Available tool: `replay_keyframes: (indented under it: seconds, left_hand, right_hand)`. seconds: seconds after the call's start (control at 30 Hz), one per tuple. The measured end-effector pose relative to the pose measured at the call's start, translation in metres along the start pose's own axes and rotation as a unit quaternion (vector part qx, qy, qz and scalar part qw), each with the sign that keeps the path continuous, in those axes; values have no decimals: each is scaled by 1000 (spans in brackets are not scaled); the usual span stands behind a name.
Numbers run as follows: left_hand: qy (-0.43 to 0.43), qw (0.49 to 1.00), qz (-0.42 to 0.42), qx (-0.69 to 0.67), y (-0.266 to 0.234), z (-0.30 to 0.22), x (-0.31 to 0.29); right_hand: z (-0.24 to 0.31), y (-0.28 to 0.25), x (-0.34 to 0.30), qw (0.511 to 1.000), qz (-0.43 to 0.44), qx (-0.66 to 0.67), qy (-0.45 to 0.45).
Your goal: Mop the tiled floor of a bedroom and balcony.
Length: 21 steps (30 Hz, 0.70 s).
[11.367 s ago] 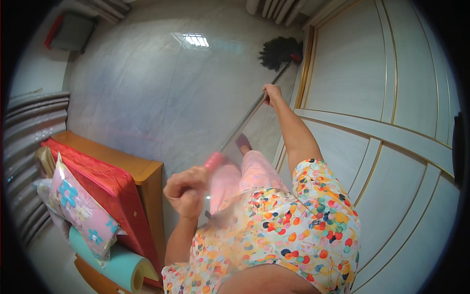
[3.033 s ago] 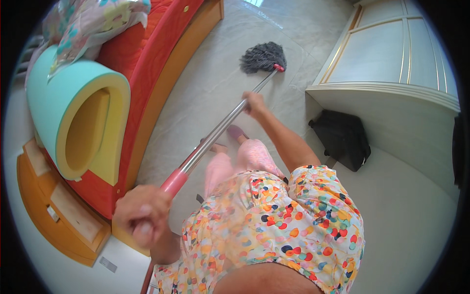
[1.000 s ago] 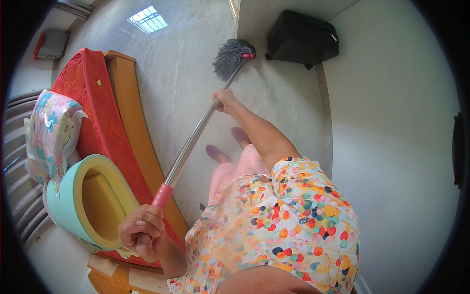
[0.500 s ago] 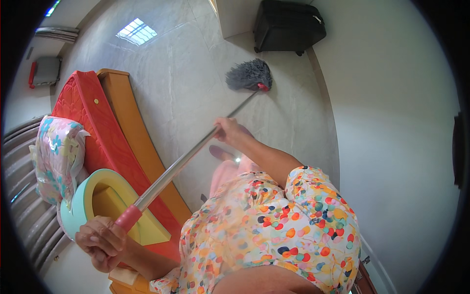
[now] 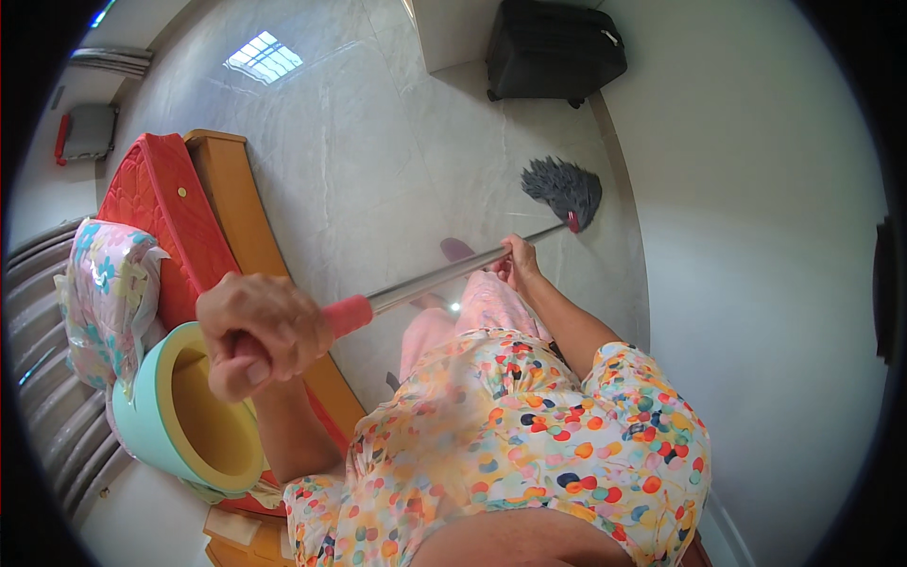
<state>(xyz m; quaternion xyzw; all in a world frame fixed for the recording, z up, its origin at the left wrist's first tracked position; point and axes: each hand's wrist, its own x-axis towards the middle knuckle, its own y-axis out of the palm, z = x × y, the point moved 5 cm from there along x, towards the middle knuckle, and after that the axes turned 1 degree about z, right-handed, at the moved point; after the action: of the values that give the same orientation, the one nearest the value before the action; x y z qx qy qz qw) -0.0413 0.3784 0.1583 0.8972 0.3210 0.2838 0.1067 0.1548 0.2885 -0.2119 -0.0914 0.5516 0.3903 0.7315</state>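
A mop [image 5: 435, 281] with a metal pole slants across in front of my body. Its grey shaggy head [image 5: 567, 189] lies on the tiled floor ahead on the right, joined to the pole by a red connector. My left hand [image 5: 260, 335] is wrapped round the red grip at the pole's upper end, raised near the bed. Farther down, my right hand [image 5: 517, 262] closes round the metal pole, not far above the mop head. The undersides of both hands' fingers are partly hidden.
At left stand a red mattress [image 5: 170, 217] on a wooden bed frame [image 5: 231, 189], a wrapped floral bundle [image 5: 111, 274] and a mint-and-yellow tub-shaped object [image 5: 151, 425]. A black suitcase [image 5: 553, 52] stands by the far wall; a white wall [image 5: 746, 236] runs along my right.
The mop head has swung right and slightly nearer, toward the right wall. My left hand has risen and shifted right with the grip; my right hand has moved right along with the pole.
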Motion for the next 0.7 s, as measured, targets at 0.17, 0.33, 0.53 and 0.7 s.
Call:
replay_keyframes:
  seconds: [0.17,0.33,0.53,0.7]
  left_hand:
    - [-32,998,-37,27,-4,0,-29]
    - [-18,983,-118,139,-4,-41,-76]
    - [51,967,-109,223,18,-85,-114]
    - [79,954,-143,251,46,-106,-157]
  right_hand:
    - [-42,3,30,996,-10,-71,60]
    - [-60,47,16,989,-23,-124,71]
    - [-65,94,-15,977,47,-185,96]
    - [-79,119,-18,966,67,-247,24]
